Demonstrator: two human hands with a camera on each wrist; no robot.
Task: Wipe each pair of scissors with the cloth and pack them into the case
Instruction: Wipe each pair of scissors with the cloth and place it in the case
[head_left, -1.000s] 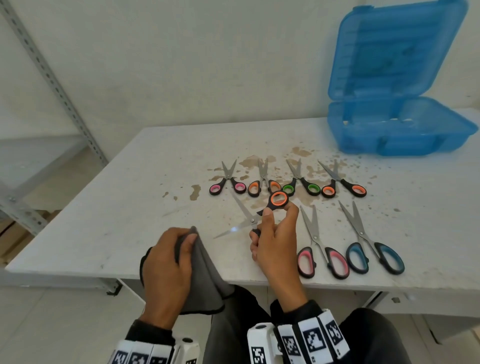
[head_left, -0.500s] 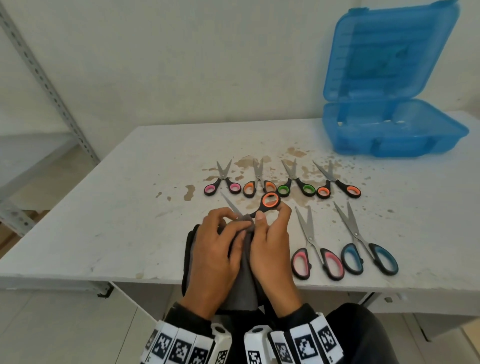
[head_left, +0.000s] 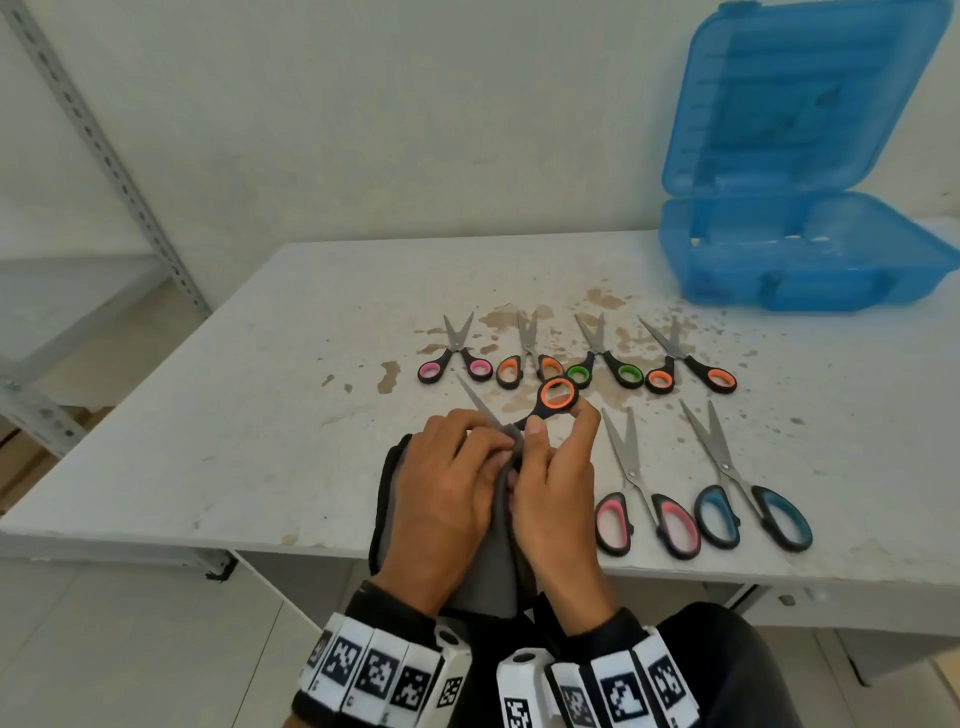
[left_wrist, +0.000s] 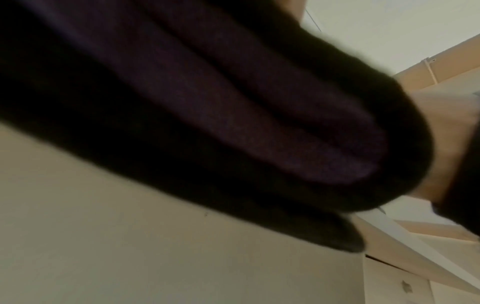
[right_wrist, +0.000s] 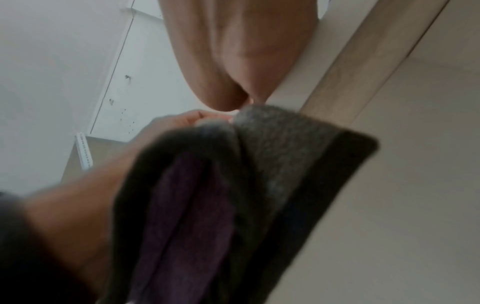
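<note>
Right now your left hand (head_left: 441, 483) pinches the grey cloth (head_left: 498, 561) round a blade of the orange-handled scissors (head_left: 550, 400) gripped in your right hand (head_left: 556, 493); finish wiping, then carry them to the blue case (head_left: 800, 270).

Stained white table (head_left: 260, 415) against white wall (head_left: 363, 130), metal shelving (head_left: 104, 156) left.

White worktop (head_left: 270, 415) is pretty beat up, brown stains (head_left: 389, 375) across its middle. Grey slotted metal rack (head_left: 104, 156) stands left of it, white wall (head_left: 363, 130) behind.
</note>
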